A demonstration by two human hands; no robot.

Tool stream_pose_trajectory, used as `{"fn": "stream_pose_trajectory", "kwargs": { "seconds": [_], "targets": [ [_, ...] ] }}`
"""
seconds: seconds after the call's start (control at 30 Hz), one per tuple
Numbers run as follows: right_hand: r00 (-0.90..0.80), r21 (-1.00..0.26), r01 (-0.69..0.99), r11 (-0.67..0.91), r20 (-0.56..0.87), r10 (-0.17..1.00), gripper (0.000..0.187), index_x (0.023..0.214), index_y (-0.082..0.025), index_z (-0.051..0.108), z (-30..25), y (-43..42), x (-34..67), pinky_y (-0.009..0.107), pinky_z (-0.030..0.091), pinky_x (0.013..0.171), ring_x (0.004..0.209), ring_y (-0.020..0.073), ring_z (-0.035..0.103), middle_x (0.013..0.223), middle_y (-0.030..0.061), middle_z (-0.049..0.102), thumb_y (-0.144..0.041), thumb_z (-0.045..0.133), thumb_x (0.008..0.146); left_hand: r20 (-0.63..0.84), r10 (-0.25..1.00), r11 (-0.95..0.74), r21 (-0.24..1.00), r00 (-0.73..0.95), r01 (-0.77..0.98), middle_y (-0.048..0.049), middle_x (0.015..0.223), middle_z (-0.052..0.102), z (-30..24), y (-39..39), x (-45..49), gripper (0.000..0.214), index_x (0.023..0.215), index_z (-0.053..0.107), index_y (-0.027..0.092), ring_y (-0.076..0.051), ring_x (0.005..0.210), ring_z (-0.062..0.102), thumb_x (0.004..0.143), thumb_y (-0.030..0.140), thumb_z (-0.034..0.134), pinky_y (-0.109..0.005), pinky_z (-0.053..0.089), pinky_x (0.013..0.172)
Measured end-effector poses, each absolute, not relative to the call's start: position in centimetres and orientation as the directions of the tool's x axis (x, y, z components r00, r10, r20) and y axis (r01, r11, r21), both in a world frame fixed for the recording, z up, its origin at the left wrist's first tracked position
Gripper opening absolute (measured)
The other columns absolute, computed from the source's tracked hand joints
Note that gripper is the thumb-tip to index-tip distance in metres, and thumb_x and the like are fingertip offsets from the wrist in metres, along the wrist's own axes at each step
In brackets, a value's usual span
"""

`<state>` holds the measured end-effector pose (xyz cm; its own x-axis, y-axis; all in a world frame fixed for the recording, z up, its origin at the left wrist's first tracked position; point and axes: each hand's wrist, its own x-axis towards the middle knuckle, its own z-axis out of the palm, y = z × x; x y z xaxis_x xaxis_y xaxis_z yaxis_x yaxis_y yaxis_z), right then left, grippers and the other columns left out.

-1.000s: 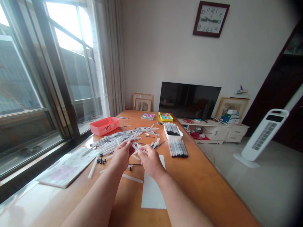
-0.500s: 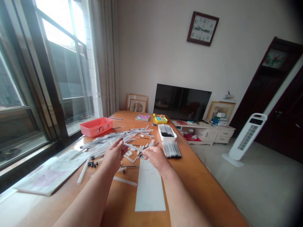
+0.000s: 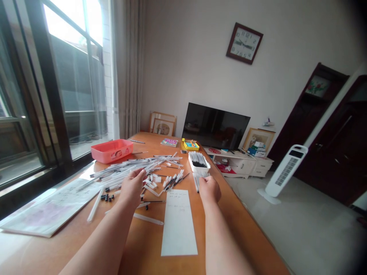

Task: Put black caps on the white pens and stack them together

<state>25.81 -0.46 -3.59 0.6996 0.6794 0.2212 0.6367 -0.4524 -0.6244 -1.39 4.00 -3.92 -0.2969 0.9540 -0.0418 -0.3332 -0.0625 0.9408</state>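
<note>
My left hand (image 3: 132, 185) hovers with loosely spread fingers over the near edge of a big pile of clear pen barrels (image 3: 126, 170) on the orange wooden table (image 3: 229, 229); nothing shows in it. My right hand (image 3: 210, 188) is curled, its back towards me, on the row of finished pens (image 3: 199, 175) lying in front of a white tray (image 3: 205, 167) full of pens. Its fingers seem closed on a pen at that row. A white sheet of paper (image 3: 179, 223) lies between my forearms. Small black caps (image 3: 106, 197) sit left of my left hand.
A pink basket (image 3: 111, 150) stands at the back left by the window. A printed sheet (image 3: 48, 210) lies at the left edge. A yellow box (image 3: 190, 144) and a book (image 3: 169, 142) are at the far end. The table's right edge drops to the floor; a fan (image 3: 283, 172) stands there.
My hands have parted. The right hand moved right with the pen to the row by the tray. The left hand sank towards the pile. The view swung right.
</note>
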Motion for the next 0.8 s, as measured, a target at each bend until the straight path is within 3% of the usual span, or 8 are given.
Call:
{"fn": "stream_pose_trajectory", "kwargs": {
  "seconds": [0.47, 0.63, 0.8],
  "targets": [
    [0.685, -0.461, 0.695, -0.552, 0.195, 0.702, 0.026, 0.095, -0.022, 0.068, -5.4, 0.6, 25.8, 0.049, 0.041, 0.086, 0.109, 0.0347, 0.056, 0.109, 0.0134, 0.067, -0.04, 0.053, 0.084, -0.008, 0.946, -0.091, 0.953, -0.323, -0.289, -0.0061, 0.094, 0.069, -4.4, 4.6, -1.8, 0.041, 0.097, 0.068, 0.018, -0.02, 0.085, 0.063, 0.065, 0.043, 0.073, -0.03, 0.043, 0.072],
    [0.679, -0.477, 0.703, -0.528, 0.229, 0.697, 0.021, 0.092, -0.022, 0.066, -5.1, 0.3, 25.4, 0.048, 0.039, 0.087, 0.107, 0.0341, 0.056, 0.108, 0.0122, 0.067, -0.038, 0.054, 0.084, -0.015, 0.934, -0.093, 0.954, -0.358, -0.285, -0.0046, 0.089, 0.068, -4.4, 4.8, -2.0, 0.037, 0.097, 0.068, 0.017, -0.019, 0.082, 0.062, 0.066, 0.038, 0.07, -0.03, 0.043, 0.071],
    [0.582, -0.485, 0.788, -0.379, 0.386, 0.716, 0.017, 0.091, -0.023, 0.065, -4.2, -0.3, 24.0, 0.039, 0.038, 0.081, 0.102, 0.0307, 0.057, 0.102, 0.0102, 0.068, -0.035, 0.054, 0.087, 0.0, 0.915, -0.118, 0.956, -0.404, -0.268, -0.0044, 0.084, 0.067, -3.9, 4.6, -2.3, 0.032, 0.093, 0.069, 0.017, -0.019, 0.08, 0.061, 0.066, 0.034, 0.07, -0.032, 0.045, 0.075]
  ]
}}
